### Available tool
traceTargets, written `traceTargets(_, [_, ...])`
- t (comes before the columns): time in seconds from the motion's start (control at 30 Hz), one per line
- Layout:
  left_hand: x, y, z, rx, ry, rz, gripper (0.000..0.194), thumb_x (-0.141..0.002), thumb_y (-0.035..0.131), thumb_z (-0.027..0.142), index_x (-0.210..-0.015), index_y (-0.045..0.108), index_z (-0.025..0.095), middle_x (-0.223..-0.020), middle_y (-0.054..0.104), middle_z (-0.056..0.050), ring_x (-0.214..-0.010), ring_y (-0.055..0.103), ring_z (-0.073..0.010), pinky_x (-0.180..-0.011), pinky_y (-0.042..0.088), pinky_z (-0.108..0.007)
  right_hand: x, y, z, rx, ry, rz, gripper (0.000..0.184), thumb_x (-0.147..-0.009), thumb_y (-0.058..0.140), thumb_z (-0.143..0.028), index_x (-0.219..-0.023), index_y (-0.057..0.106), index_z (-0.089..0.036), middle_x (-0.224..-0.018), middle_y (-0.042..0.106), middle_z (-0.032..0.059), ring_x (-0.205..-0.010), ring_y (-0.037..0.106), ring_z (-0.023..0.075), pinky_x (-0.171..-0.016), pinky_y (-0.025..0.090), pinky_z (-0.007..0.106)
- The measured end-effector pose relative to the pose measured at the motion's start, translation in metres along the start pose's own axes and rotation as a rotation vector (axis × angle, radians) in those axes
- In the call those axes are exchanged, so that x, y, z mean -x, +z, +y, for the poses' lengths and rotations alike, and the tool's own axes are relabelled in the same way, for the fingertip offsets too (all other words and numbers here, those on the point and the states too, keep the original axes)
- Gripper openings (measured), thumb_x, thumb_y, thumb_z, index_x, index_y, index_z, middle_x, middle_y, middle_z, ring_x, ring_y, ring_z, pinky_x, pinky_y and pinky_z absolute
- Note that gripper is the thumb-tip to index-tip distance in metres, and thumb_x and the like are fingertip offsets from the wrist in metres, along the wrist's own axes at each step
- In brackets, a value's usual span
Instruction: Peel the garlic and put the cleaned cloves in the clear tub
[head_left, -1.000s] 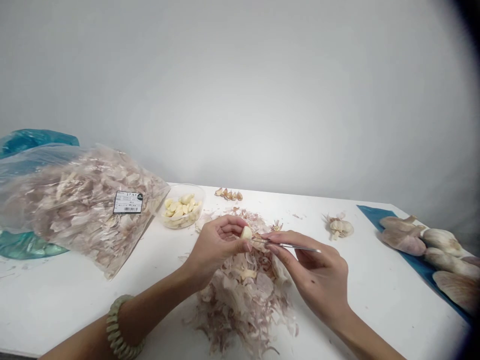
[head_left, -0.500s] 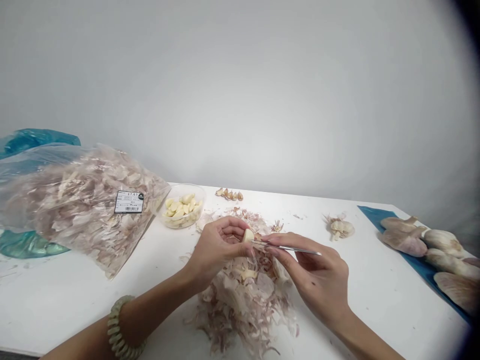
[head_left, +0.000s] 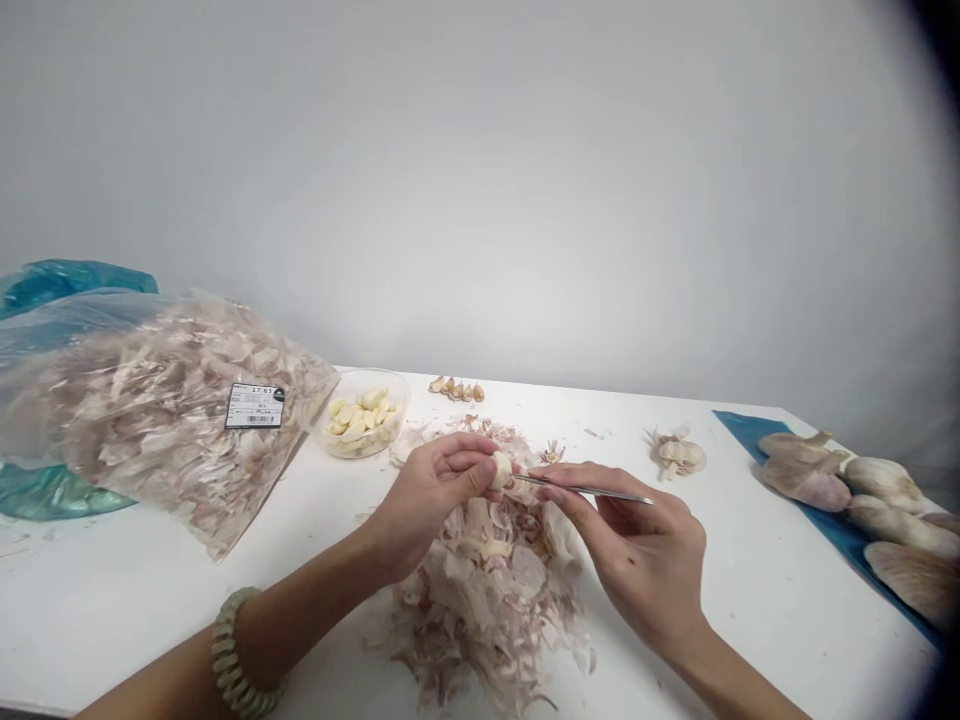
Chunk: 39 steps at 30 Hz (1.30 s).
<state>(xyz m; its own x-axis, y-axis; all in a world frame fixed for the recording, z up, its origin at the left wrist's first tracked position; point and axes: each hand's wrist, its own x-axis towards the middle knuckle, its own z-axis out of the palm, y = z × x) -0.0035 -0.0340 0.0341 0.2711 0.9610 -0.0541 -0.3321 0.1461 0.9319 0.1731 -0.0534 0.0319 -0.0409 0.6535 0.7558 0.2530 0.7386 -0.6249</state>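
Between the thumb and fingers of my left hand (head_left: pixel 442 490) is a pale, peeled garlic clove (head_left: pixel 502 470). My right hand (head_left: pixel 637 540) is closed on a thin metal tool that looks like tweezers (head_left: pixel 600 492), its narrow tip pointing left at the clove. Whether the tip touches the clove is hard to make out. Below both hands lies a loose heap of papery garlic skins (head_left: pixel 487 610). Left of my left hand stands a clear round bowl (head_left: pixel 405 405) with peeled cloves (head_left: pixel 364 415) inside.
A clear labelled bag (head_left: pixel 172 420) full of garlic skins covers the left side. Small brown garlic pieces (head_left: pixel 457 388) lie in a row at the back. A partly broken garlic bulb (head_left: pixel 679 455) sits at right, and whole bulbs (head_left: pixel 885 485) rest on a blue sheet (head_left: pixel 742 430).
My left fingers have turned the clove, so a rounder face shows. My right hand has drawn the tool slightly to the right.
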Motion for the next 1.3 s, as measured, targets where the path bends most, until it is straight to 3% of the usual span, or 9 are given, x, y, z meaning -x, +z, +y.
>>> traceTargets(0.2, [-0.0009,0.0002,0.0007,0.110,-0.031,-0.058,0.023,-0.073,0.072,0.024,-0.091,0.060,0.016,-0.085,0.067,-0.003,-0.081,0.061,-0.0103,-0.080,0.049,-0.023,0.0008,-0.0006,-0.0002,0.007,0.006,-0.011,0.021,-0.077,0.063,-0.007,-0.088,0.070,-0.023,-0.083,0.074,0.0012,-0.075,0.070,0.0180,-0.068,0.060,0.030])
traceTargets(0.6, [-0.0025,-0.0009,0.0022,0.178,-0.068,-0.052,0.018,-0.075,0.069,0.021,-0.089,0.060,0.015,-0.088,0.066,-0.005,-0.087,0.062,-0.0140,-0.088,0.049,-0.029,0.0018,-0.0010,-0.0004,-0.002,-0.003,-0.030,0.024,-0.075,0.063,-0.005,-0.089,0.070,-0.023,-0.083,0.074,0.0016,-0.077,0.070,0.0183,-0.068,0.060,0.029])
traceTargets(1.0, [-0.0044,-0.0030,0.0018,0.214,-0.093,-0.033,0.020,-0.079,0.065,0.019,-0.098,0.059,0.015,-0.090,0.069,-0.005,-0.083,0.065,-0.0123,-0.077,0.052,-0.022,-0.0003,-0.0002,-0.0046,-0.029,-0.076,-0.119,0.027,-0.076,0.061,-0.001,-0.090,0.069,-0.022,-0.083,0.074,0.0024,-0.078,0.070,0.0185,-0.067,0.060,0.030])
traceTargets(1.3, [-0.0033,-0.0017,0.0025,0.261,-0.118,-0.025,0.020,-0.079,0.065,0.019,-0.098,0.059,0.015,-0.092,0.068,-0.006,-0.083,0.065,-0.0130,-0.084,0.052,-0.024,0.0013,0.0002,-0.0036,-0.072,-0.068,-0.187,0.032,-0.075,0.059,0.001,-0.094,0.068,-0.023,-0.085,0.074,0.0027,-0.078,0.070,0.0192,-0.067,0.060,0.032])
